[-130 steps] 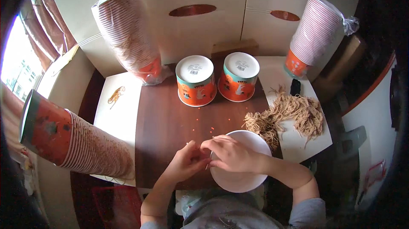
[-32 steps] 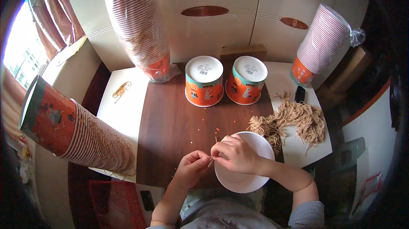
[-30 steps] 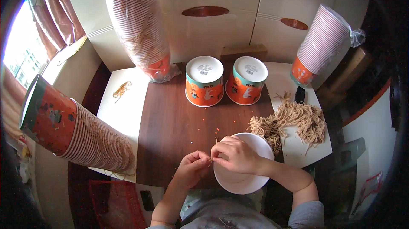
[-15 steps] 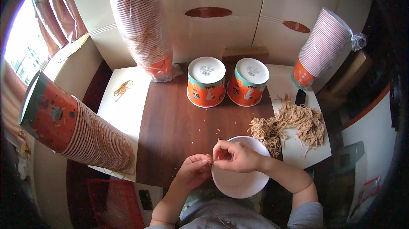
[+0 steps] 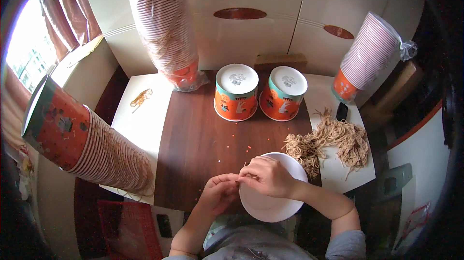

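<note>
A white-lined paper bucket [image 5: 272, 207] is in front of me at the table's near edge, its open mouth facing up toward me. My left hand [image 5: 221, 193] is outside its left rim, thumb and fingertips pinched together; what they pinch is too small to make out. Over the bucket's mouth, my right hand [image 5: 268, 175] is closed, its fingertips meeting the left ones at the rim. A short end of tan cord [image 5: 245, 164] pokes up beside the right fingers. To the right lies a loose heap of tan cords [image 5: 333, 146].
Two orange buckets [image 5: 237, 93] [image 5: 283, 94] stand upside down on the brown table [image 5: 193, 134]. Tall nested stacks rise at back left [image 5: 166, 28], back right [image 5: 369, 52] and left [image 5: 104, 148]. A few cords [image 5: 141, 98] lie at left. Orange specks dot the wood.
My right hand has turned so its back faces up more, and its fingers have shifted slightly at the rim. My left fingers have straightened a little. The bucket has barely moved.
</note>
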`<state>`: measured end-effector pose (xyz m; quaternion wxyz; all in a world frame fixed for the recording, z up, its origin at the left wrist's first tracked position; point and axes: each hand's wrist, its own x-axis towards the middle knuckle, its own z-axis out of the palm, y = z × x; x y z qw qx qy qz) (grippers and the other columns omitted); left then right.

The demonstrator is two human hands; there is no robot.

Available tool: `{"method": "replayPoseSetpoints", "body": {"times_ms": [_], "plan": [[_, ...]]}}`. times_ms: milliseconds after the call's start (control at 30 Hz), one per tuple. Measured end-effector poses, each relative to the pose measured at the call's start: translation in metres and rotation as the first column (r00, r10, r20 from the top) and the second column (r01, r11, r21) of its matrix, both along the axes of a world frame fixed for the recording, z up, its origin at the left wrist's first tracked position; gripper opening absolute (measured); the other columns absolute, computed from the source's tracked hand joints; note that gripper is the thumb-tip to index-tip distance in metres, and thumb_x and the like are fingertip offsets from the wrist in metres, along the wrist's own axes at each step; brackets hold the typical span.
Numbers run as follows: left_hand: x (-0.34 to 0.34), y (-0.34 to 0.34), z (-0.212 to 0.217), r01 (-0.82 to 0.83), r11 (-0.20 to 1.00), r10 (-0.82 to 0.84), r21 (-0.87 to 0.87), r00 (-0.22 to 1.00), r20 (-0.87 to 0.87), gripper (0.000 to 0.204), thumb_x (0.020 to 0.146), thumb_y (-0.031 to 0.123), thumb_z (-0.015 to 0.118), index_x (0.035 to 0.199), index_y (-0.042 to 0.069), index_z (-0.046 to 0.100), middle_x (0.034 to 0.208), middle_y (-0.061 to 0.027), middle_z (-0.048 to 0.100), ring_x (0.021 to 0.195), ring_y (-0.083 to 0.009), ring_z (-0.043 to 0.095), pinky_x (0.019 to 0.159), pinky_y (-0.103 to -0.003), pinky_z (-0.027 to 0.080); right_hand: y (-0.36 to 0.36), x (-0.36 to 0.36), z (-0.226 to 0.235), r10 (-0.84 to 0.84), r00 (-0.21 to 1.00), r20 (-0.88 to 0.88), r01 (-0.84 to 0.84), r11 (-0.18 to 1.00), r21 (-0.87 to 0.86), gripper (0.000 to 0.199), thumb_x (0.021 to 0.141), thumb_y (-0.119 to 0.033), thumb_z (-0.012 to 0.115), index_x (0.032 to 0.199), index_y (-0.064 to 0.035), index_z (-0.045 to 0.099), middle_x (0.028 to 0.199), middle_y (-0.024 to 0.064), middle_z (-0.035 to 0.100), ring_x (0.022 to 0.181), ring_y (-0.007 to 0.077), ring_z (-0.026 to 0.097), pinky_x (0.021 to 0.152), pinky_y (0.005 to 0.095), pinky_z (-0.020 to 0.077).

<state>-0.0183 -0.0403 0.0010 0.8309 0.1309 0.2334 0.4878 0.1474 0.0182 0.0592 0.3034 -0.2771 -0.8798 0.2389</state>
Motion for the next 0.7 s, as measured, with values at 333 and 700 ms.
{"method": "replayPoseSetpoints", "body": {"times_ms": [333, 700], "plan": [[0.006, -0.002, -0.005, -0.105, 0.899, 0.329, 0.424, 0.803, -0.497, 0.004, 0.082, 0.005, 0.055, 0.084, 0.001, 0.055, 0.084, -0.0033, 0.056, 0.076, -0.0077, 0.052, 0.068, -0.020, 0.041, 0.001, 0.002, 0.001, -0.010, 1.000, -0.025, -0.001, 0.911, -0.412, 0.013, 0.077, -0.016, 0.059, 0.079, -0.0028, 0.057, 0.068, 0.0089, 0.056, 0.060, 0.0178, 0.055, 0.055, 0.0296, 0.0430], [0.007, -0.004, -0.007, -0.117, 0.934, 0.294, 0.338, 0.791, -0.537, 0.005, 0.081, 0.004, 0.057, 0.084, 0.000, 0.055, 0.078, -0.0003, 0.057, 0.072, -0.0052, 0.053, 0.064, -0.018, 0.042, 0.001, 0.005, -0.005, 0.043, 0.999, 0.001, -0.039, 0.909, -0.414, 0.009, 0.078, -0.009, 0.057, 0.081, -0.0004, 0.055, 0.073, 0.0089, 0.057, 0.066, 0.0173, 0.056, 0.059, 0.0281, 0.0442]]}}
